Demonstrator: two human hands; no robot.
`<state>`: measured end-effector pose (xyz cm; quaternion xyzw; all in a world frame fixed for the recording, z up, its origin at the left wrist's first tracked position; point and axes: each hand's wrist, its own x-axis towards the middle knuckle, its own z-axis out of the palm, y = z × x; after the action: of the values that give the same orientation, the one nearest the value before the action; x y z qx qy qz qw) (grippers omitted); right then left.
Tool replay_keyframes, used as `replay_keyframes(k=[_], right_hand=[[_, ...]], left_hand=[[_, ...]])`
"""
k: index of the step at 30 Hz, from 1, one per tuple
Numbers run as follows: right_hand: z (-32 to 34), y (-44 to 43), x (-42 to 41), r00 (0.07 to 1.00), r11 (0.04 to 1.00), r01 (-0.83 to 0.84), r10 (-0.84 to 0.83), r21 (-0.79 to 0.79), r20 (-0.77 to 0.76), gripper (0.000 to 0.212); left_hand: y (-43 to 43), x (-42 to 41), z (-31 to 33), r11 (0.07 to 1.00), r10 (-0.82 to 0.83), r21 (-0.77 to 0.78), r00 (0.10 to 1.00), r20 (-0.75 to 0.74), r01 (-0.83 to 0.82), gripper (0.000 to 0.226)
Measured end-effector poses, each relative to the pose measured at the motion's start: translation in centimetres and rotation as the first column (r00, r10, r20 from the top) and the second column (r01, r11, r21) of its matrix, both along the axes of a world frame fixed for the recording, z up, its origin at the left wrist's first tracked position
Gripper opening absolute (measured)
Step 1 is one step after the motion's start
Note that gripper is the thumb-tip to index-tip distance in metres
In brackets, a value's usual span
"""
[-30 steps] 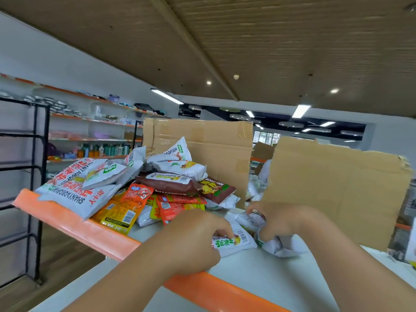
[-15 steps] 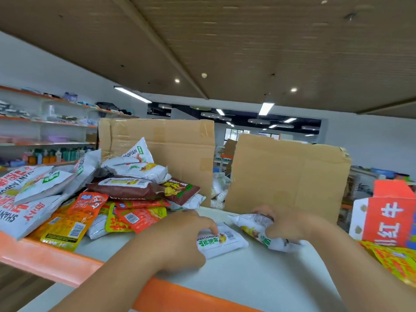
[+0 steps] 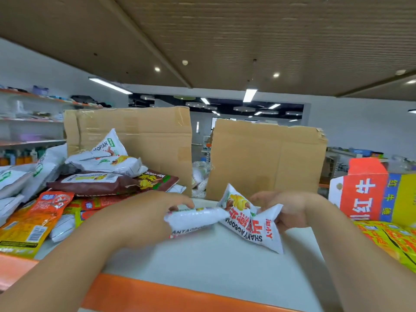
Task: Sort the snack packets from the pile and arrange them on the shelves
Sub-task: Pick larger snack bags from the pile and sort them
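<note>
Head view: left hand (image 3: 144, 219) grips rolled packet (image 3: 196, 218), right hand (image 3: 290, 208) grips printed packet (image 3: 249, 226) touching it.

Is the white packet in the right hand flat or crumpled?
Crumpled: the white plastic snack packet with red lettering is creased across its middle, one corner sticking up, gripped by the right hand.

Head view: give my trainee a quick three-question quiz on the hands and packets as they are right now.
1. True or false: the right hand holds nothing.
2. The red-and-yellow carton stands: A) left of both hands, B) right of both hands, C) between them.
3. Fill in: the left hand grips a puffy packet coloured ___.

Key: 1 false, it holds the red-lettered packet; 2 B; 3 white.
</note>
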<state>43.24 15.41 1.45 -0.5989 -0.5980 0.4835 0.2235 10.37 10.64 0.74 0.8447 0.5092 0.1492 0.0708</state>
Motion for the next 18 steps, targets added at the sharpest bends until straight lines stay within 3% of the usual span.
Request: replay_keyframes(k=[3,5,7,10,13,18], right_hand=[[0.8,-0.2,0.6,0.933,0.991,0.090,-0.120,0.101,0.341,0.023],[1.8,-0.2,1.2,0.830,0.960,0.131,-0.243,0.249,0.501,0.021],[2.4,-0.3,1.0,0.837,0.914,0.138,-0.314,0.381,0.449,0.021],[2.0,-0.9,-0.7,0.893,0.949,-0.074,-0.073,0.307,0.443,0.044],[1.2,-1.5,-2.5,0.780,0.966,-0.223,0.098,0.129,0.618,0.075],[0.7,-1.5,-3.8,0.683,0.964,-0.213,0.031,0.159,0.730,0.073]], left_hand=[[0.6,-0.1,0.8,0.997,0.009,0.079,0.989,0.149,-0.021,0.055],[1.5,-0.2,1.3,0.990,0.015,0.126,0.943,0.334,-0.060,0.046],[2.6,-0.1,2.0,0.980,-0.005,0.177,0.874,0.485,-0.093,0.036],[3.7,0.6,3.7,0.977,-0.033,0.187,0.804,0.594,-0.099,0.021],[4.7,1.5,5.2,0.983,0.020,0.143,0.843,0.538,-0.114,0.010],[7.3,4.2,4.7,0.999,0.047,-0.005,0.941,0.336,-0.048,0.022]])
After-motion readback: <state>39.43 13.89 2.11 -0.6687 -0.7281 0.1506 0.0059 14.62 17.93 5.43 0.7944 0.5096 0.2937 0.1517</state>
